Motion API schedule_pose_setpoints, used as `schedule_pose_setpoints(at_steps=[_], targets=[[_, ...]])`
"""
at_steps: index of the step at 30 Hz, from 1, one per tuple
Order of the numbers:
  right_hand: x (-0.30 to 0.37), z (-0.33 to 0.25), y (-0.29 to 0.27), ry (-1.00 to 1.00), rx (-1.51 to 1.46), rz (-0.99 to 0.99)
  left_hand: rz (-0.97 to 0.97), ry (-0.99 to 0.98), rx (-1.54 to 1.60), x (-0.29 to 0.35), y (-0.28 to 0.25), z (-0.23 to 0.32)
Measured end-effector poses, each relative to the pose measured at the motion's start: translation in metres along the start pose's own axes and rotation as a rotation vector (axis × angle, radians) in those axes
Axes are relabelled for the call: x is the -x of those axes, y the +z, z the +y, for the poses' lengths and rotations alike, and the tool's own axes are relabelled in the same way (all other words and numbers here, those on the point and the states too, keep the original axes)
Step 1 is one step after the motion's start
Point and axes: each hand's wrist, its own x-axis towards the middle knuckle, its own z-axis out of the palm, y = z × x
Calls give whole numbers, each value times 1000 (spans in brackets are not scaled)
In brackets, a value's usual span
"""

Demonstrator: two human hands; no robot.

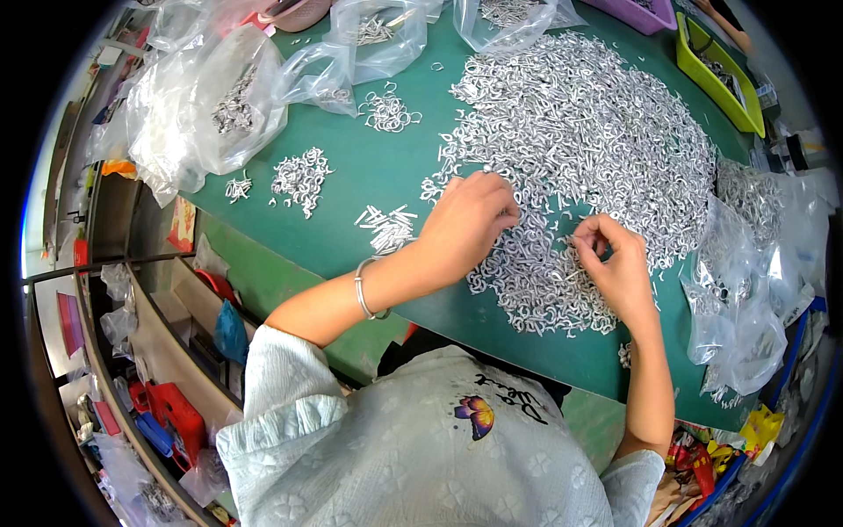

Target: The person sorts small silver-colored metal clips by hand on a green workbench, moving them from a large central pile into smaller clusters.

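A wide heap of small silver-grey curved metal pieces [597, 123] covers the middle and far right of a green table [347, 176]. A nearer spread of similar pieces [549, 294] lies between and below my hands. My left hand [474, 218] is over the left edge of the heap, its fingers curled down and closed; what they hold, if anything, is hidden. At the right of the nearer spread, my right hand [617, 263] pinches thumb and forefinger together, perhaps on a tiny piece too small to name. Beside my left wrist lies a small pile of straight metal pins [386, 230].
Smaller piles of metal bits [301, 180] and rings [389, 111] sit at left. Clear plastic bags [206, 105] line the far left edge; more bags [742, 290] rest at right. A yellow-green basket [746, 105] and a purple basket [645, 18] stand far right. Shelves [167, 325] hold items at left.
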Motion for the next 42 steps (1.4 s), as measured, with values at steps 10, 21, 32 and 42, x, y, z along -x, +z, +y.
schedule_pose_setpoints(at_steps=[10, 21, 32, 42], targets=[[-21, -1, 9, 205, -292, -114, 46, -377, 189, 5, -35, -33], [-43, -9, 37, -238, 221, -143, -239, -186, 246, 10, -28, -21], [-32, -23, 0, -8, 45, -268, -226, -182, 167, 15, -25, -24], [-5, -10, -10, 335, -938, -242, -234, -158, 86, 5, -20, -25]])
